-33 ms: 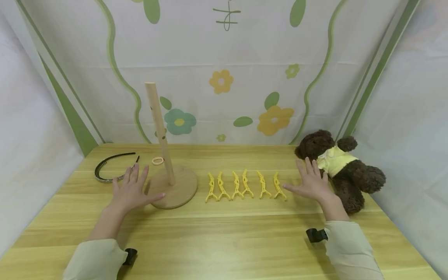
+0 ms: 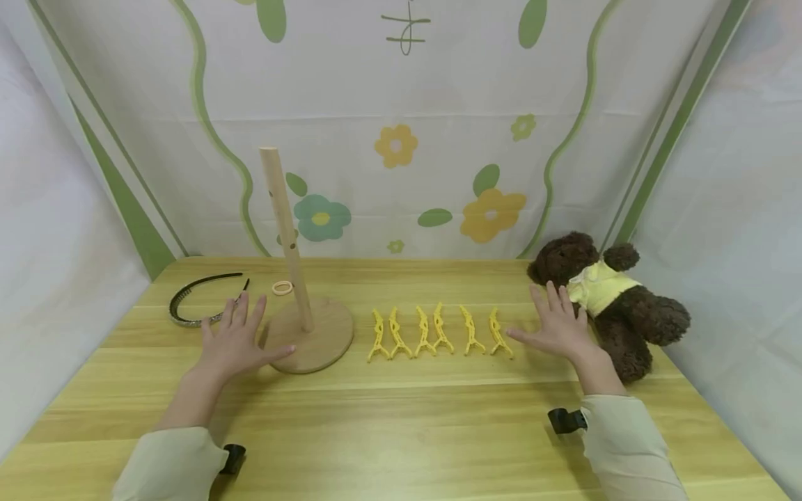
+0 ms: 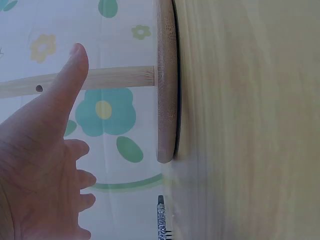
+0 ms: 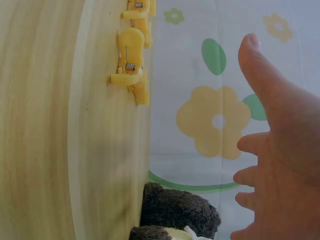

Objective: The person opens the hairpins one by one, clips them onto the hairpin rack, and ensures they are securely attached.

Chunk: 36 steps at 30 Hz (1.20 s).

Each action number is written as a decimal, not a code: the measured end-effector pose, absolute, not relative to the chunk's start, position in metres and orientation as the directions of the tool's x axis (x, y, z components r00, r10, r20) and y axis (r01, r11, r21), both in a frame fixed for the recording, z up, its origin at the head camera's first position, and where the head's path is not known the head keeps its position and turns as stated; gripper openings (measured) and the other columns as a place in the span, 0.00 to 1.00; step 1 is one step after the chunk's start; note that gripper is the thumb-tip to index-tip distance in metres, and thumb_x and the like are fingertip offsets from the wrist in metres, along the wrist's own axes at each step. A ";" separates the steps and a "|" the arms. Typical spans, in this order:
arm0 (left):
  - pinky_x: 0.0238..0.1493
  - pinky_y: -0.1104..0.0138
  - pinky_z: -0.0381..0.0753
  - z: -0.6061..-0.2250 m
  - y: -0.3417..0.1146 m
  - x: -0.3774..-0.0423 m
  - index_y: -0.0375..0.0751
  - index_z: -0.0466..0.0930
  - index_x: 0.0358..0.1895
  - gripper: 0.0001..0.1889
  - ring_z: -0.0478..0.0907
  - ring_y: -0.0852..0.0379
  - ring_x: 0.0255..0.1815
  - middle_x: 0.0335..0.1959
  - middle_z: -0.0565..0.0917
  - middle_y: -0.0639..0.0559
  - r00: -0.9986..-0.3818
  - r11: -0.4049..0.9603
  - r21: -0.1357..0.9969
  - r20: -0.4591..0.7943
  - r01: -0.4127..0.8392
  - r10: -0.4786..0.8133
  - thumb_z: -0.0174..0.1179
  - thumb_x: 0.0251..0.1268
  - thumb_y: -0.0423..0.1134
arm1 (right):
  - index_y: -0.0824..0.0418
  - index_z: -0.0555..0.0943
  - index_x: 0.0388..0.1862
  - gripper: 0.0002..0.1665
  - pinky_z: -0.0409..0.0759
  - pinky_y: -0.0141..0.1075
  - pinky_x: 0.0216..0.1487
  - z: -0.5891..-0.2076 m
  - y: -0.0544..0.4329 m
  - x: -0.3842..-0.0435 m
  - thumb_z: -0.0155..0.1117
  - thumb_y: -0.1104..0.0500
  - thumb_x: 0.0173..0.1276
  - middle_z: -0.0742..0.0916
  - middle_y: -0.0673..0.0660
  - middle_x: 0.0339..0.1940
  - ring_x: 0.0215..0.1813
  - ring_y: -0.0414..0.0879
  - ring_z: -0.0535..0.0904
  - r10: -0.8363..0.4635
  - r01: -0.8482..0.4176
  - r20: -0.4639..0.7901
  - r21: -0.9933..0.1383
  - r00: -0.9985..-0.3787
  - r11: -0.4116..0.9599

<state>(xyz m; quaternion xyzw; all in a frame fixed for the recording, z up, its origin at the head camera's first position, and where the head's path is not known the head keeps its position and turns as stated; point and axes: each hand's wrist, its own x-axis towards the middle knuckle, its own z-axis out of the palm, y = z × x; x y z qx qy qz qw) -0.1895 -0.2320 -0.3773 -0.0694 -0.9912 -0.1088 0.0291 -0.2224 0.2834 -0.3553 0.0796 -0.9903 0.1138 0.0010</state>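
Observation:
With fingers spread and nothing in it, my left hand (image 2: 234, 348) hovers above the table between a black headband (image 2: 178, 303) with a glittery band and the round base (image 2: 332, 334) of an upright wooden post (image 2: 285, 223). In the left wrist view the thumb overlaps the post. My right hand (image 2: 556, 330), also spread and holding nothing, is over the table beside a brown teddy bear (image 2: 601, 289) in a yellow top. To its left lies a row of several yellow hair clips (image 2: 438, 330), their forked ends toward me. The right wrist view shows one clip (image 4: 131, 60) close up.
A small pale ring (image 2: 282, 287) lies behind the stand's base. The wooden table (image 2: 401, 431) ends at a white curtain (image 2: 451, 83) printed with flowers, and pale cloth walls close in both sides. Black wrist cameras (image 2: 566, 421) sit at the sleeve cuffs.

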 end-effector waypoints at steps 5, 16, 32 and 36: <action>0.46 0.40 0.17 -0.377 -0.230 -0.187 0.37 0.35 0.67 0.58 0.24 0.37 0.62 0.64 0.33 0.31 -0.988 0.964 0.219 0.071 0.150 0.138 0.43 0.39 0.76 | 0.57 0.35 0.68 0.61 0.30 0.66 0.49 -0.356 0.283 -0.223 0.46 0.25 0.48 0.39 0.68 0.66 0.63 0.61 0.25 -0.160 -0.162 0.027 -0.220 -0.987 0.962; 0.47 0.38 0.21 -0.379 -0.226 -0.183 0.36 0.34 0.66 0.56 0.29 0.35 0.63 0.64 0.34 0.30 -0.988 0.942 0.310 0.122 0.129 0.094 0.46 0.43 0.72 | 0.59 0.37 0.68 0.55 0.43 0.64 0.51 -0.352 0.279 -0.224 0.52 0.34 0.55 0.49 0.70 0.65 0.63 0.67 0.44 -0.227 -0.256 0.123 -0.352 -0.966 0.900; 0.47 0.34 0.31 -0.416 -0.225 -0.177 0.39 0.42 0.67 0.46 0.36 0.30 0.61 0.64 0.41 0.29 -0.992 0.817 0.569 0.124 0.095 0.029 0.50 0.52 0.63 | 0.66 0.52 0.65 0.47 0.52 0.58 0.54 -0.412 0.281 -0.218 0.56 0.41 0.57 0.59 0.69 0.63 0.62 0.64 0.51 -0.143 -0.114 0.018 -0.704 -0.989 0.701; 0.47 0.34 0.30 -0.429 -0.223 -0.178 0.41 0.45 0.67 0.46 0.36 0.31 0.62 0.63 0.43 0.29 -0.990 0.834 0.542 0.136 0.109 0.041 0.51 0.50 0.64 | 0.69 0.62 0.60 0.43 0.57 0.55 0.54 -0.429 0.276 -0.216 0.57 0.40 0.55 0.66 0.69 0.58 0.59 0.63 0.58 -0.095 -0.143 0.108 -0.685 -0.990 0.714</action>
